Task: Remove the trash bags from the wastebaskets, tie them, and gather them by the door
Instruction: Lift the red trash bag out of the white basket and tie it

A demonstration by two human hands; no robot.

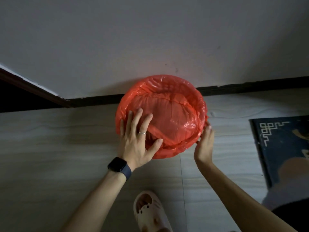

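Observation:
A round wastebasket stands on the floor against the wall, wholly covered by a red trash bag (173,113) stretched over its rim and lining its inside. My left hand (137,138), with a ring and a dark watch on the wrist, lies flat with fingers spread on the bag's near left rim. My right hand (204,143) is at the basket's right side, fingertips touching the bag's folded edge below the rim. Whether those fingers pinch the plastic cannot be told. The basket itself is hidden under the bag.
A dark baseboard (250,87) runs along the grey wall behind the basket. A dark doorway opening (20,97) is at the far left. A dark patterned mat (282,148) lies on the right. My foot in a pale slipper (150,211) is near the bottom.

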